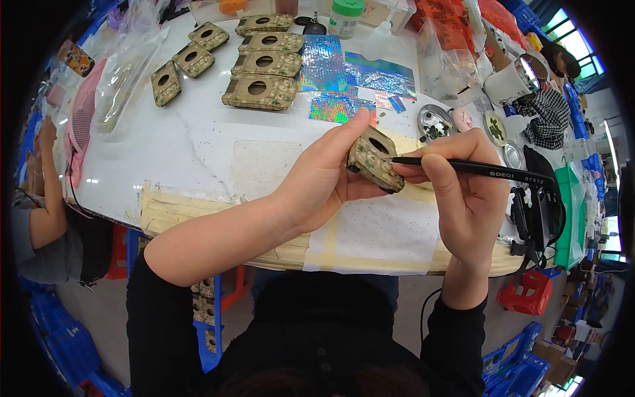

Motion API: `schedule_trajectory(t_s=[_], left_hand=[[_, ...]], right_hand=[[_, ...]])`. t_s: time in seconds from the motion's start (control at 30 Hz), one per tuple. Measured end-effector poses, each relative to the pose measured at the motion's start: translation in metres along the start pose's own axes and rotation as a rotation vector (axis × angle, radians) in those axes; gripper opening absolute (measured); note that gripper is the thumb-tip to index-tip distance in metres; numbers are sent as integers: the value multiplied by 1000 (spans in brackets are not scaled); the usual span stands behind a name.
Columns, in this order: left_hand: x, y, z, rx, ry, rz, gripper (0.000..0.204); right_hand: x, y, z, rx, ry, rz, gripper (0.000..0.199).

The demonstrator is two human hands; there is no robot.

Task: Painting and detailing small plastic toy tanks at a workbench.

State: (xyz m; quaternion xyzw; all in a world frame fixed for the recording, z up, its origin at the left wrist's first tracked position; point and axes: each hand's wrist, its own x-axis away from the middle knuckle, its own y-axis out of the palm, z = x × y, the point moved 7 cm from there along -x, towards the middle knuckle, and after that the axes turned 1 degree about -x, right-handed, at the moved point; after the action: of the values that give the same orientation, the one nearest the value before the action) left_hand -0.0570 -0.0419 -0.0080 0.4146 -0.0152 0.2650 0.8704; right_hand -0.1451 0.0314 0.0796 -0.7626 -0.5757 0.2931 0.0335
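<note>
- Currently, left hand (pixel 323 169) clasps one camouflage hull (pixel 370 164), tilted.
- Right hand (pixel 471 198) pinches black tweezers (pixel 486 169), tip at hull.
- Similar hulls (pixel 286 64) rest on bench (pixel 198 149) beyond.

Left forearm (pixel 218 238) aslant, left fingers (pixel 362 190) cupped, thumb (pixel 357 126) raised; right forearm (pixel 465 284) steeper, right fingers (pixel 456 144) pinched.

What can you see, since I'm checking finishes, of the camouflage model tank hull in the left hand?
The model tank hull is small and boxy, mottled tan, brown and green, with a large round opening in its top and dark lower edges. It looks like painted plastic or metal; I can't tell which. The left hand holds it tilted above the white table. The tip of the black tweezers meets, or nearly meets, its surface.
</note>
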Motion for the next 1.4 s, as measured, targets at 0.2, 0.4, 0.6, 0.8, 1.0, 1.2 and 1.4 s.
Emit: schedule_trajectory(t_s=[0.2,0.4,0.6,0.8,1.0,1.2,1.4], left_hand=[[-1,-2,-1,-3,-7,5,50],[-2,-5,-3,13,-8,34,50],[-1,-4,0,3,-4,22,53],[-1,-6,-1,58,-9,50,54],[0,-4,-1,92,-4,57,54],[-2,-8,-3,86,-8,44,53],[-1,-6,-3,93,-6,49,52]], right_hand=[[0,0,0,12,0,-7,13],[-1,-2,0,-90,-14,14,14],[1,-23,-4,-324,-55,262,16],[17,-38,-13,-102,-182,394,17],[33,-39,-6,92,-136,403,13],[43,-38,-4,137,-120,458,9],[49,-40,3,191,-67,453,7]])
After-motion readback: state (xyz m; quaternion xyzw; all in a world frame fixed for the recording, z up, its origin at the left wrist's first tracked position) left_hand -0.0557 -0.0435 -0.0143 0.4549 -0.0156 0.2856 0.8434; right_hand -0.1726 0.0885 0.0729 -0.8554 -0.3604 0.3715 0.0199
